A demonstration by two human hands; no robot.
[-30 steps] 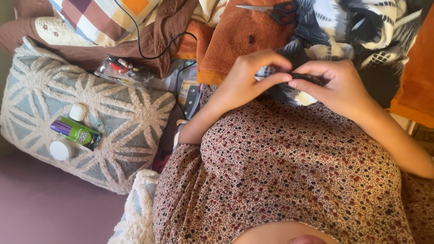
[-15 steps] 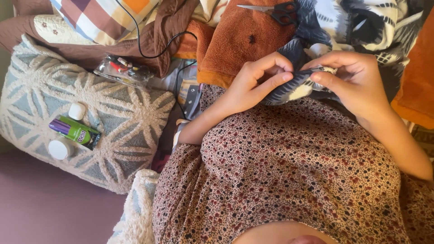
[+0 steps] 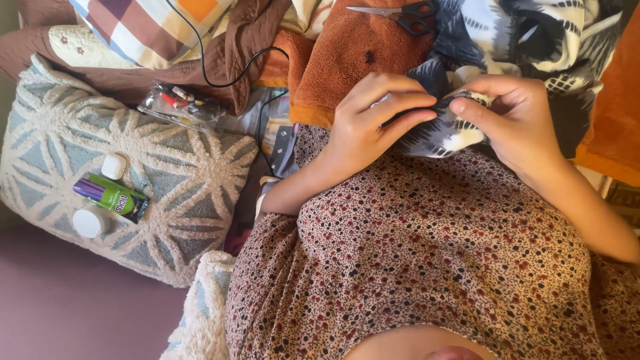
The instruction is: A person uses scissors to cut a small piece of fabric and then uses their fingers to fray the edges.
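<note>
My left hand [image 3: 370, 123] and my right hand [image 3: 513, 120] meet over my lap, both pinching a fold of black-and-white patterned fabric [image 3: 440, 130]. The fingertips of the two hands nearly touch across the fold. The same fabric [image 3: 553, 40] spreads up and to the right. A pair of scissors [image 3: 400, 15] with black handles lies on an orange-brown towel [image 3: 353, 60] just beyond my left hand. Whether a needle or thread is in my fingers I cannot tell.
A pale tufted cushion [image 3: 173, 180] on the left carries a green and purple tube [image 3: 111, 197], a small white case [image 3: 113, 167] and a white round lid [image 3: 90, 222]. A clear pouch of small items [image 3: 180, 105] and a black cable [image 3: 220, 67] lie behind it.
Both hands have shifted a little to the right and upward with the fabric, and the fold between the fingertips has been reworked. The right hand now pinches it from the side.
</note>
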